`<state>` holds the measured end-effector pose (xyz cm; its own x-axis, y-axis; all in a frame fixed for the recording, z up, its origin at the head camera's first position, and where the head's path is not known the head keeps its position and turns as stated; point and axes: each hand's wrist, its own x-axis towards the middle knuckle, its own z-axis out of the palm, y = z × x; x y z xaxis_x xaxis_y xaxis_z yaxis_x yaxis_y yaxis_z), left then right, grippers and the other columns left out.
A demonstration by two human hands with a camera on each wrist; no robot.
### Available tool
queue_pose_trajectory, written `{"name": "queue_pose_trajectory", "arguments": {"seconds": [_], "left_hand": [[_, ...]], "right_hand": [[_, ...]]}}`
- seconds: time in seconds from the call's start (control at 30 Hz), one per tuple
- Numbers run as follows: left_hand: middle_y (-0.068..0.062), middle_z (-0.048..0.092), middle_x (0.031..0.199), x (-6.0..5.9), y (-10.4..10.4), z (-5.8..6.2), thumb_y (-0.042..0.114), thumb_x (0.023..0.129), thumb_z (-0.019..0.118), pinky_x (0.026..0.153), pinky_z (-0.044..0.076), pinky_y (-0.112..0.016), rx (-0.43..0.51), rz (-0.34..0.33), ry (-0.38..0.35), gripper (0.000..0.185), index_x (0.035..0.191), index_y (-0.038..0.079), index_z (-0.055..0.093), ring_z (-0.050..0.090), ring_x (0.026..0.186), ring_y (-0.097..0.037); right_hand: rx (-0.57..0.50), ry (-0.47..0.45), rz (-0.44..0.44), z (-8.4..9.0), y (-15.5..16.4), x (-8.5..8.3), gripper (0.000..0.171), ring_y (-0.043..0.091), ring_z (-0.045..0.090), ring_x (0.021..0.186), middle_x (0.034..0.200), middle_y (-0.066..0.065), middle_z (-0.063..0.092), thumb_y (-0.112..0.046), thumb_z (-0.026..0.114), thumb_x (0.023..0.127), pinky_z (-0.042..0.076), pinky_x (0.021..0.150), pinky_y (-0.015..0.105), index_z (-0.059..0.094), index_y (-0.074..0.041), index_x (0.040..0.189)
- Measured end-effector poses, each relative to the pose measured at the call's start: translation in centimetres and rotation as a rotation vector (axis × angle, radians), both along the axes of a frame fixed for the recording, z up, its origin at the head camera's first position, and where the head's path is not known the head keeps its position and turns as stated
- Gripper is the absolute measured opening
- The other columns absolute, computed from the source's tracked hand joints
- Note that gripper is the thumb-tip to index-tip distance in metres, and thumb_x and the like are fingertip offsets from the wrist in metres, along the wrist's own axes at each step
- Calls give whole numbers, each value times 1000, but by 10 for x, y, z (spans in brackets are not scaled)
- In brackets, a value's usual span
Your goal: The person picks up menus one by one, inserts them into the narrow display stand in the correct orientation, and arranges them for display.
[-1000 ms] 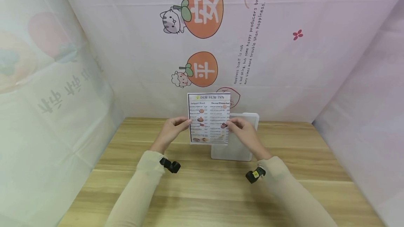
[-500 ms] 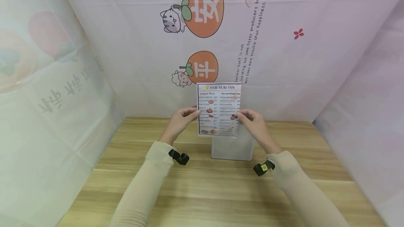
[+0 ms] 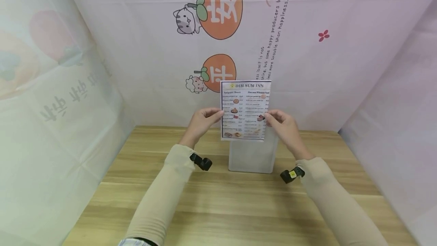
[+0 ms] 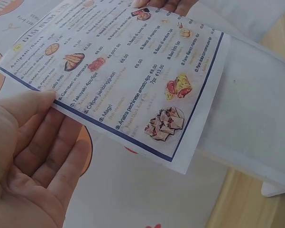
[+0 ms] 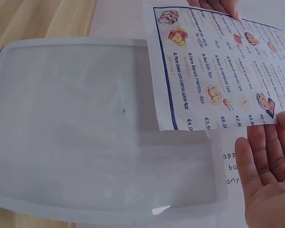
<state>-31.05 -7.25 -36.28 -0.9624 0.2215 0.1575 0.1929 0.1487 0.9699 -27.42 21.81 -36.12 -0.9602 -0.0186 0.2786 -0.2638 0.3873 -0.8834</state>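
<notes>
A printed paper menu (image 3: 246,111) headed "DIM SUM INN" is held upright in both hands. My left hand (image 3: 201,124) pinches its left edge between thumb and fingers. At the opposite edge, my right hand (image 3: 285,130) pinches the sheet the same way. Behind the menu stands a white-framed display stand (image 3: 252,156) with a pale, translucent panel. The paper hides the stand's upper part in the head view. The right wrist view shows the panel (image 5: 85,123) bare, with the menu overlapping its upper right corner.
The stand rests on a wood-grain table (image 3: 218,204), near its back edge. A printed fabric backdrop (image 3: 146,48) with orange fruit drawings hangs behind, and more fabric (image 3: 403,98) encloses both sides.
Both hands have carried the menu to the right and upward, from the stand's left side to in front of its upper part. The stand stays in place.
</notes>
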Motion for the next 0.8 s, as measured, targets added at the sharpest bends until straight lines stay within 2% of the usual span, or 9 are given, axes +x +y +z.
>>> {"name": "queue_pose_trajectory", "arguments": {"seconds": [0.2,0.63,0.8], "left_hand": [[1,71,115,-2,5,9,44,93,71,102,47,-40,14,-14,16,39,117,14,73,65,112,-20],[5,72,110,-11,18,37,41,93,71,100,48,-38,-29,23,58,35,117,15,74,66,105,-13],[8,72,110,-13,23,48,46,92,72,88,49,-39,-66,46,53,34,114,21,75,64,106,-12]], "right_hand": [[37,19,-20,6,6,-2,47,22,65,99,114,12,67,-45,59,100,52,93,36,64,-3,120],[41,35,-54,31,13,-7,48,20,64,102,118,11,67,-47,59,100,50,96,36,64,-5,122],[45,50,-59,37,18,-10,49,21,64,102,120,10,66,-48,58,100,50,97,36,64,-5,122]]}}
